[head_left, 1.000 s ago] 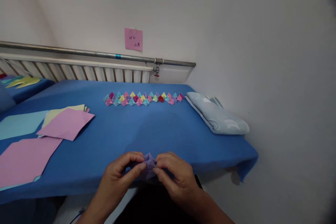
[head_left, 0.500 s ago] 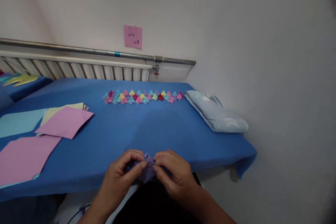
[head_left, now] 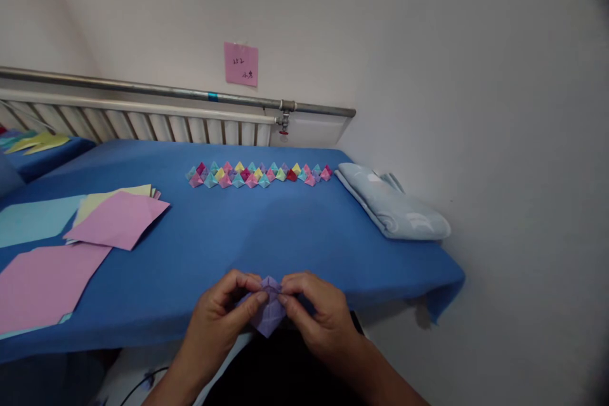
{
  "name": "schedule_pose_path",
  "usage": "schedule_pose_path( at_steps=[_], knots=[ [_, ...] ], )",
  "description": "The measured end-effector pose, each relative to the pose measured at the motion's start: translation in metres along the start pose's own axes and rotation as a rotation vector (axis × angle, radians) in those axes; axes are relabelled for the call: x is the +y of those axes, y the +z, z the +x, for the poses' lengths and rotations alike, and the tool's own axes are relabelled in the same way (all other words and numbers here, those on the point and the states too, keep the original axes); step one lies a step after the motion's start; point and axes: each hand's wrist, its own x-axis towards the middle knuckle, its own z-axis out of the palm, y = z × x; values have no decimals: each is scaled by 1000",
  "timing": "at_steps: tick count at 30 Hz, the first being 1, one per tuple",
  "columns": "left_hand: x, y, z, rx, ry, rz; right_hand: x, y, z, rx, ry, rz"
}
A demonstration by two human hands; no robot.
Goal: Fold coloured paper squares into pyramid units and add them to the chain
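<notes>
Two pinches: my left hand point(head_left: 217, 309) and right hand point(head_left: 321, 314) grip opposite sides of the purple paper point(head_left: 269, 320), near the blue cloth point(head_left: 200, 273)'s front edge. Uneven pull could tear it; slack grip could loosen its folds.

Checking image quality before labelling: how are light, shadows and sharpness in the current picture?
Head view: dim, soft light, no strong glare; head view: broad, faint shadow on the blue cloth; head view: purple paper between left hand and right hand slightly soft, fine creases hard to read; head view: dark fringing at the right corners.
</notes>
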Motion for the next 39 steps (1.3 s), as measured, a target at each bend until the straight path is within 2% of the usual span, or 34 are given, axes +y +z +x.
schedule_pose_path(
  at_steps=[3,9,25,31,39],
  knots=[
    [0,1,1,23,-21,-2,2,1,-1,-11,4,-34],
    [2,2,1,42,-33,12,2,3,0,49,93,-10],
    [2,6,1,22,-68,-40,2,5,5,69,59,32],
    [2,7,3,55,-137,-164,3,5,6,54,51,36],
    [9,10,7,66,-187,-121,6,5,4,34,26,8]
  ],
)
